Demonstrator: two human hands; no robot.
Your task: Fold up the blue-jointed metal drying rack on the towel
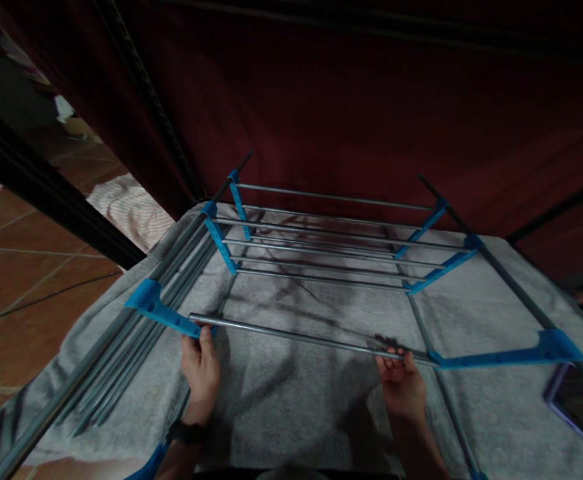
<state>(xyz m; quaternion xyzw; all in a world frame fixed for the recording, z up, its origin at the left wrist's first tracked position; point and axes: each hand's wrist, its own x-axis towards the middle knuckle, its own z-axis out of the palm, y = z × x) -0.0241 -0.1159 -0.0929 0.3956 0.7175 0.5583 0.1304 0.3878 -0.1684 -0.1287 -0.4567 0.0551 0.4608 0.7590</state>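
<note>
Metal rod, lower centre of the frame: the left hand grasps it beside a blue bracket; the right hand's fingers pinch it. Phone, lower right: screen too dark to read.

Room in a home, grey plush blanket, dark red hanging fabric, tiled floor

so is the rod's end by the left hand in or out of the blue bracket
Out, it seems: the rod shows its tip above the blue bracket near the left hand, not hidden inside it.
</note>
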